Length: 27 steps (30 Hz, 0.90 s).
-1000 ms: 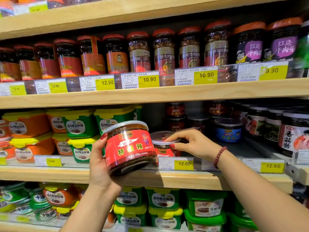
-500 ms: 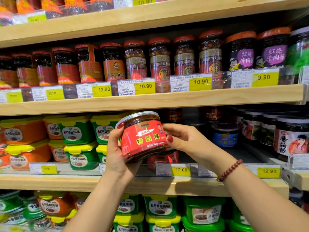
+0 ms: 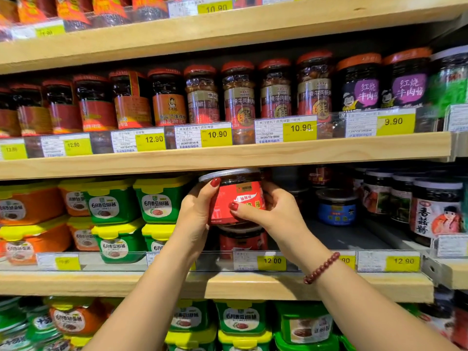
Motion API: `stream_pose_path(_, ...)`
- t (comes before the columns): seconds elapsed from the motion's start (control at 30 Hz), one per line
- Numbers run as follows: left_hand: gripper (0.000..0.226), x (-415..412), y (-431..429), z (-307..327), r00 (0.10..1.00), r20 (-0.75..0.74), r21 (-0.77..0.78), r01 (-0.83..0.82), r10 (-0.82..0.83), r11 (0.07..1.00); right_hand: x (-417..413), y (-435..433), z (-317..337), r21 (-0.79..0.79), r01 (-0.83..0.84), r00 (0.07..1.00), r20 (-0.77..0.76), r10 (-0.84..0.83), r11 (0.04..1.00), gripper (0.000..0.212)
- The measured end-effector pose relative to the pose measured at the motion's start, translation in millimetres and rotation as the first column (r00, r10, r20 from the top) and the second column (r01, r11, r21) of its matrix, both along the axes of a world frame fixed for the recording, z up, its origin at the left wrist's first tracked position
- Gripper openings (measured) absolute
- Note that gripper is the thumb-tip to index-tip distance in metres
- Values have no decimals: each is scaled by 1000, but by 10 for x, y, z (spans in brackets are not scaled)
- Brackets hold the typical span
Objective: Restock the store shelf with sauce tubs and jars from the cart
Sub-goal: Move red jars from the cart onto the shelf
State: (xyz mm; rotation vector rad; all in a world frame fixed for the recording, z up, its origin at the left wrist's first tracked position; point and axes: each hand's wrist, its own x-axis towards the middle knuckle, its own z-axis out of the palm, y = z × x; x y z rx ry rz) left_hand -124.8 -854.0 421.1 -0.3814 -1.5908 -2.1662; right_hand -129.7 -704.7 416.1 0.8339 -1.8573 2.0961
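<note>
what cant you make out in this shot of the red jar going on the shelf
- Red jar, head view: label partly covered by the left hand and right hand.
- Jar beneath: top hidden by the held jar, so contact unclear.
- Leftmost price tag: digits blurred.
- Cart: out of frame.

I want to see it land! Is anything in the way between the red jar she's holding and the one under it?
Nothing visible. Both hands, left and right, hold the red jar right above the matching jar on the shelf. Its lid sits close under the upper shelf board.
</note>
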Motion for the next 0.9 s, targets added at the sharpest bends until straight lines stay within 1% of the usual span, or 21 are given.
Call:
stream_pose_path(0.1,44,-89,-9,-34,996,8,-4,-84,84,996,-107,-64,-47,-43,101,995,-8,-101,994,52)
stream_pose_path(0.17,26,-156,-13,-97,988,43,-37,-148,150,988,-190,-127,-111,-17,233,972,-39,-233,972,57)
stream_pose_path(0.23,18,-221,-17,-179,978,68,-78,-191,197,978,-274,-187,-206,19,356,933,-71,-354,934,67)
stream_pose_path(0.33,22,-279,-4,-265,966,92,-120,-229,241,966,-330,-258,-324,102,467,883,-101,-458,878,81)
stream_pose_path(0.47,27,-255,6,-322,950,66,-194,-287,305,938,-322,-289,-331,249,584,811,-214,-544,773,92)
stream_pose_path(0.53,25,-219,-21,-358,950,51,-231,-288,308,929,-301,-243,-308,322,564,826,-222,-518,761,81)
stream_pose_path(0.57,24,-200,-42,-388,949,42,-259,-293,313,921,-285,-205,-299,345,522,853,-206,-480,780,75)
stream_pose_path(0.6,23,-180,-70,-426,946,32,-287,-299,321,910,-271,-160,-301,339,465,885,-173,-432,818,68)
stream_pose_path(0.67,19,-136,-118,-491,950,24,-311,-289,312,905,-260,-65,-308,262,358,934,-108,-342,896,50)
stream_pose_path(0.73,23,-106,-134,-533,955,15,-323,-275,295,906,-274,-9,-318,236,327,945,-82,-316,915,37)
stream_pose_path(0.8,31,-96,-124,-536,951,7,-334,-288,308,898,-297,5,-326,251,330,944,-75,-321,910,32)
stream_pose_path(0.9,35,-98,-113,-534,932,-33,-350,-349,361,869,-317,0,-325,265,359,933,-100,-345,895,31)
